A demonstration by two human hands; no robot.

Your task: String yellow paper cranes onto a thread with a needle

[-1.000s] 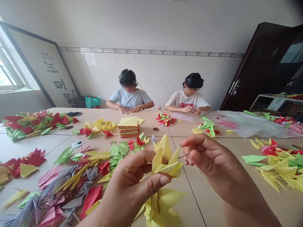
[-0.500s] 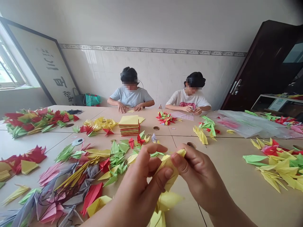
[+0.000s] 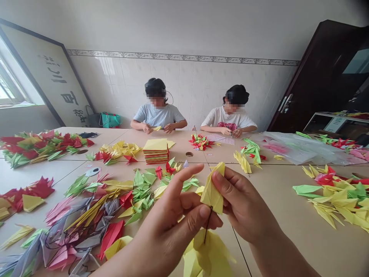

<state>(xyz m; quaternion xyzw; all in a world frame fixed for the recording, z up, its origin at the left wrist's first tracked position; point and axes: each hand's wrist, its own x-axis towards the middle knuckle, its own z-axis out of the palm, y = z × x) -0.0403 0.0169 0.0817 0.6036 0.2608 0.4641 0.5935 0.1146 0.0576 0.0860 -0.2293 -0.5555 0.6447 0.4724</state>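
Yellow paper piece (image 3: 208, 194) is held up, long axis steep, tip upward | left hand (image 3: 184, 213) left of it, clamped on its lower corner | black cord (image 3: 206, 231) runs below it | right hand (image 3: 245, 202) right of it, clamped on its upper side, nearer its tip

Single head-worn view

Faces forward and slightly down over the table (image 3: 268, 204). Left hand (image 3: 171, 215) and right hand (image 3: 248, 206) sit close to the lens, low and central; tiled wall (image 3: 193, 88) faces it, well beyond.
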